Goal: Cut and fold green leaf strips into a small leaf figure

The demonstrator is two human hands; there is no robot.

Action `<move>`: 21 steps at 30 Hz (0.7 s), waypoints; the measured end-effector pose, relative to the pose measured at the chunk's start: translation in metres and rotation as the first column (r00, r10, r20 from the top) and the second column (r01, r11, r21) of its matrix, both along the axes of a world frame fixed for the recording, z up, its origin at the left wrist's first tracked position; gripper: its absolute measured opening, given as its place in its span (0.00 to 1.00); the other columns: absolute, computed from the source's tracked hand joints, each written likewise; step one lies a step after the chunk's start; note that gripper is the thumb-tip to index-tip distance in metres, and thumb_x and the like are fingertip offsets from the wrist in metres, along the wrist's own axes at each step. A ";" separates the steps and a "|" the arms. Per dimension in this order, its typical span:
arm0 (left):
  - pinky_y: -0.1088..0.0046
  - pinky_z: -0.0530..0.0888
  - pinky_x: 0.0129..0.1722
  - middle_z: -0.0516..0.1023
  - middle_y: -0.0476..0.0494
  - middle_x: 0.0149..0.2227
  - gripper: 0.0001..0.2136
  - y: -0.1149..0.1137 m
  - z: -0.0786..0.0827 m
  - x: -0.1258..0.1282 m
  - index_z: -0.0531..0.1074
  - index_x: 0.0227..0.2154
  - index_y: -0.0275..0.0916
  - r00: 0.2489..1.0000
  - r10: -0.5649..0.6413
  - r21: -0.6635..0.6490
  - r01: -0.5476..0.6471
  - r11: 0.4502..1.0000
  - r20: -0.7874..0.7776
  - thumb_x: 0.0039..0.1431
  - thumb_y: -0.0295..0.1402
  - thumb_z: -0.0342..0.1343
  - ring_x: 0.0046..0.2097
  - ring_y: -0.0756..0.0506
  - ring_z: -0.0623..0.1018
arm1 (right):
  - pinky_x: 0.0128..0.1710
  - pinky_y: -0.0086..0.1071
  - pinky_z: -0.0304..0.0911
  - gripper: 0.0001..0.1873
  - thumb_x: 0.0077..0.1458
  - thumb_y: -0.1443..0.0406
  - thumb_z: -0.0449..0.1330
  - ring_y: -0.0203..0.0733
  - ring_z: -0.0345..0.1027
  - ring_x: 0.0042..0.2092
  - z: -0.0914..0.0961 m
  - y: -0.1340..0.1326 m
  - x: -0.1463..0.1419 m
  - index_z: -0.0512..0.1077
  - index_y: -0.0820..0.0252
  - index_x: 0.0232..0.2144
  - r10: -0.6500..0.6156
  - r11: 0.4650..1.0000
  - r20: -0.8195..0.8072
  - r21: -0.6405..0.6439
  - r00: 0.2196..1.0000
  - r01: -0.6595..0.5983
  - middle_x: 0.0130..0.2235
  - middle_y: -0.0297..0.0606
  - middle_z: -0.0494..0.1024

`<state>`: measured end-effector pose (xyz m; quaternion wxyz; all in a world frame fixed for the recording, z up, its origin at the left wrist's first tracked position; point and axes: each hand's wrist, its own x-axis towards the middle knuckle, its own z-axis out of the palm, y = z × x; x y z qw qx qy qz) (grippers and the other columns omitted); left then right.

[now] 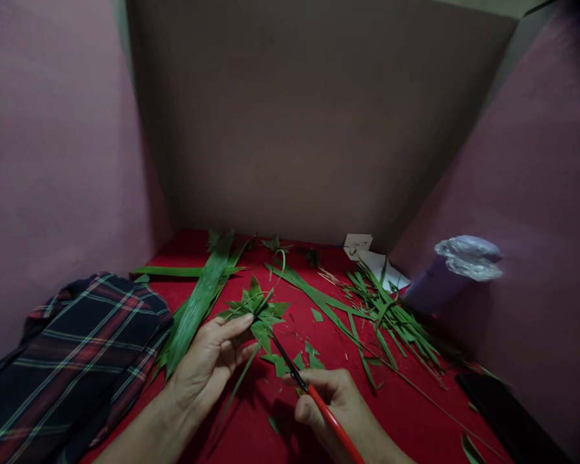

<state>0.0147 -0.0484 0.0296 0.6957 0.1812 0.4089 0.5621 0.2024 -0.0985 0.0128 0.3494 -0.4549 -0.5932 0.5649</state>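
Observation:
My left hand (220, 348) pinches a star-shaped figure woven from green leaf strips (258, 309) between thumb and fingers. Pointed leaf tips stick out all round it, and one long strip hangs below my fingers. My right hand (331, 403) is closed around red-handled scissors (314, 396) with dark blades. The blades point up and left, their tip close to the lower edge of the leaf star; whether they touch it I cannot tell. Small cut leaf pieces (280, 364) lie on the red cloth (319, 341) beneath the blades.
Wide green leaves (200, 309) lie at the left, beside a plaid cloth (91, 348). Narrow strips (391, 309) are heaped at the right, near white paper (379, 267) and a purple plastic-topped container (435, 283). A dark flat object (502, 412) lies lower right. Walls enclose the surface.

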 end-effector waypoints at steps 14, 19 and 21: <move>0.75 0.75 0.22 0.77 0.50 0.22 0.07 -0.002 0.004 0.002 0.70 0.19 0.36 1.000 -0.011 -0.012 0.010 1.000 -0.018 0.44 0.19 0.59 0.24 0.51 0.76 | 0.20 0.24 0.50 0.13 0.42 0.58 0.62 0.29 0.51 0.20 0.001 -0.001 0.001 0.77 0.64 0.23 -0.010 0.999 0.022 -0.048 1.000 0.011 0.16 0.29 0.64; 0.74 0.76 0.22 0.77 0.48 0.22 0.08 -0.002 0.006 0.004 0.69 0.18 0.35 0.999 0.025 -0.034 -0.026 0.999 -0.024 0.44 0.18 0.59 0.24 0.50 0.76 | 0.19 0.24 0.48 0.13 0.42 0.58 0.62 0.29 0.48 0.20 0.001 -0.003 0.001 0.76 0.64 0.24 -0.025 0.999 0.030 -0.043 0.999 0.027 0.16 0.28 0.61; 0.75 0.76 0.22 0.77 0.49 0.21 0.08 -0.002 0.007 0.004 0.69 0.18 0.35 0.999 0.036 -0.046 -0.037 0.998 -0.022 0.44 0.18 0.59 0.23 0.50 0.76 | 0.19 0.24 0.48 0.13 0.42 0.59 0.62 0.29 0.47 0.20 0.001 -0.003 0.001 0.76 0.64 0.23 -0.032 0.999 0.025 -0.039 0.999 0.032 0.16 0.27 0.61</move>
